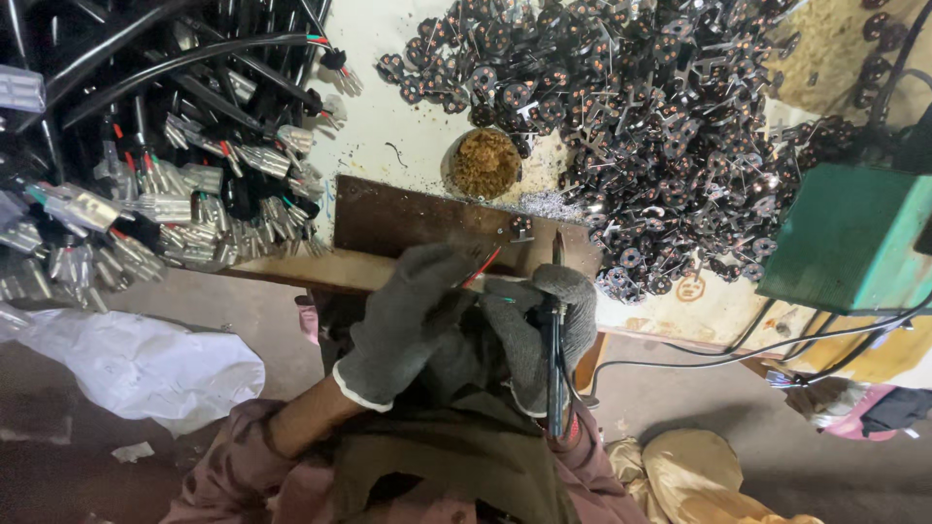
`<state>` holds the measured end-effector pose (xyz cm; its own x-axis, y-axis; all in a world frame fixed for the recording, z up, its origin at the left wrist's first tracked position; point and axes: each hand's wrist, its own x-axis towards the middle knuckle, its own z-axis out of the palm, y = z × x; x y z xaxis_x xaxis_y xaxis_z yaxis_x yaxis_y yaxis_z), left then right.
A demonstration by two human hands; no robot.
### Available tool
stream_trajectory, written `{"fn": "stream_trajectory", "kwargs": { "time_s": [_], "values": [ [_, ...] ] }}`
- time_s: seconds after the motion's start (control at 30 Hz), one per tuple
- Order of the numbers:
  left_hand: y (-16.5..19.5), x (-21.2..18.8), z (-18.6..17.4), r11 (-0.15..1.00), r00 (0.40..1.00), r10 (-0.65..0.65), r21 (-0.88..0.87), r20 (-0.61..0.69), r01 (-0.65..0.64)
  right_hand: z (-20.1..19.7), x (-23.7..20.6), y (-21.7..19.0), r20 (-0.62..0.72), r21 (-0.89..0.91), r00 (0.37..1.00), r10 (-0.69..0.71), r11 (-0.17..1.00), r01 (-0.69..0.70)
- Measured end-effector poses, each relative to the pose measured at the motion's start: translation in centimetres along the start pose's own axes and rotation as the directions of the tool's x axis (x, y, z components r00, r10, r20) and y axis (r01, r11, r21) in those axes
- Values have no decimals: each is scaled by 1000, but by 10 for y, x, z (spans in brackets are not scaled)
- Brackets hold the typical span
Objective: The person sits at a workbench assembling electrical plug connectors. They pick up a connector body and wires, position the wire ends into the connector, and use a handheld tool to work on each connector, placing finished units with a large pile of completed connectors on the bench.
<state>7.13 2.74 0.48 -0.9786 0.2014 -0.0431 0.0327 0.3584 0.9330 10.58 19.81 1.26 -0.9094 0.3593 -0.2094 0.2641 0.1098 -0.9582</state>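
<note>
My left hand (406,320), in a grey knit glove, pinches thin red and green wires (485,267) just above the near edge of a dark brown board (408,218). My right hand (549,325), also gloved, grips a soldering iron (556,330) whose thin tip points up toward a small black round part (521,226) lying on the board. The two hands are close together, almost touching. Both gloves cover the fingers, so the wire ends are partly hidden.
A big heap of small black round parts with metal tabs (660,126) covers the bench at the back right. Bundled black cables with metal terminals (175,184) lie at the left. A round tin of brown material (485,163), a green box (849,238), a white bag (136,364).
</note>
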Motion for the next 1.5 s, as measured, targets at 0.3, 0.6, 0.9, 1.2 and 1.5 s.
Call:
{"fn": "stream_trajectory", "kwargs": {
  "time_s": [0.3,0.6,0.9,1.2,1.5],
  "values": [
    [6,0,0,982,998,-63,-180,-22,58,-3,-1,2,153,-150,985,-77,984,100],
    [1,5,-10,901,913,-302,-231,276,368,-17,3,7,191,294,937,294,894,-340],
    [1,5,9,652,841,-421,-531,340,541,-5,6,2,32,48,999,13,999,-14],
    [-3,67,-17,988,978,91,142,-189,-64,-2,48,9,84,-431,867,-491,767,476],
    [-4,74,-24,982,988,27,189,-152,3,-3,46,0,132,-289,923,-360,877,384]
  ]
}}
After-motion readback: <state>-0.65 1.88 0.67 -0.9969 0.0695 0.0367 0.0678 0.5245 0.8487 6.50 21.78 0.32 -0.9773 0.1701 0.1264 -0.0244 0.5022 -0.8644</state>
